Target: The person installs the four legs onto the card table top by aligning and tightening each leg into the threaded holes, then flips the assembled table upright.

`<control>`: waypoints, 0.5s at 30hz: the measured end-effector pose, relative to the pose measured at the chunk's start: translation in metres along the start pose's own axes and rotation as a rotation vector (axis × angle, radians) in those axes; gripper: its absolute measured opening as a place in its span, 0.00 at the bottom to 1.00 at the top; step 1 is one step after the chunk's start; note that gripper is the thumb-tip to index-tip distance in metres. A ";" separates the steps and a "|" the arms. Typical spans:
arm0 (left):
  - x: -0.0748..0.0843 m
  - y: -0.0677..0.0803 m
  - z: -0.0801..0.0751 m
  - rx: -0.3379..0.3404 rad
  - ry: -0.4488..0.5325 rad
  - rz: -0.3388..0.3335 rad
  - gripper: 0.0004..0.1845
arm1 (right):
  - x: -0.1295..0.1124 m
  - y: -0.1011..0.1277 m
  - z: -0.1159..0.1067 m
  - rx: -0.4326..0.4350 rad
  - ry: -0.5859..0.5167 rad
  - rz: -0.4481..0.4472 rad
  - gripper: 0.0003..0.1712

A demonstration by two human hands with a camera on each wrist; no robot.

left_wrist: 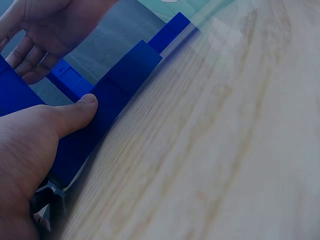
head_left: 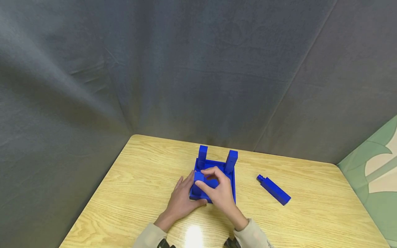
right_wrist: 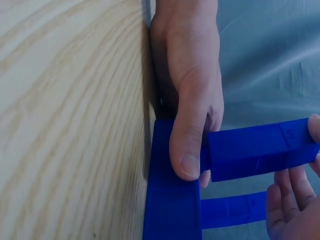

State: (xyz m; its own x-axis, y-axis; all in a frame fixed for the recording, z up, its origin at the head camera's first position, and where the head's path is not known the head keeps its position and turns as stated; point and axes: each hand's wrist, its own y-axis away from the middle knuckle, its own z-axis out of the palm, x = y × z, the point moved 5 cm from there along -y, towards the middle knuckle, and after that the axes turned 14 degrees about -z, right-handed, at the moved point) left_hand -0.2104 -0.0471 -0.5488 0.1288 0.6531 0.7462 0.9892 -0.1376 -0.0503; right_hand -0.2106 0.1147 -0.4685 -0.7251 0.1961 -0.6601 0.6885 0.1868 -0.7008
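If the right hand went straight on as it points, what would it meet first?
The right hand would first meet the blue post it pinches; next perhaps the left hand, though depth is unclear.

Left sleeve (head_left: 150, 237): pale beige, long, matte fabric, cuff edge fairly straight. Right sleeve (head_left: 252, 234): same pale beige, long, soft creases; small darker marking near bottom of view, too small to read. Left grip (head_left: 181, 203) and right grip (head_left: 221, 193) bare. Thumbnail (right_wrist: 190, 165) on left grip short, rounded. Black device (head_left: 164, 244) beside left sleeve, bright glints on edges. Second black device (head_left: 231, 243) beside right sleeve, blocky, partly cut off.
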 end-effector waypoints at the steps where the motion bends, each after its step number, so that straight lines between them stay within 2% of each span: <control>1: 0.000 0.000 0.000 0.002 0.001 0.001 0.61 | 0.000 0.000 0.000 -0.003 0.013 -0.013 0.18; 5: 0.000 0.000 0.000 0.000 0.004 0.001 0.61 | -0.002 -0.001 -0.002 -0.019 0.042 -0.065 0.18; 8: 0.000 0.000 0.000 0.000 0.005 -0.001 0.61 | -0.002 0.000 -0.002 -0.030 0.008 -0.088 0.16; 15: 0.001 0.001 0.000 0.005 -0.002 -0.005 0.61 | 0.001 0.001 0.000 -0.065 -0.194 -0.048 0.15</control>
State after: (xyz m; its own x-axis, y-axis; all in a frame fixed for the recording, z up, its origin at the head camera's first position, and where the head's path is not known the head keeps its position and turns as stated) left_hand -0.2096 -0.0468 -0.5480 0.1239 0.6550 0.7454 0.9902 -0.1304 -0.0500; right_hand -0.2110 0.1155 -0.4697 -0.7416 -0.0028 -0.6708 0.6482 0.2546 -0.7177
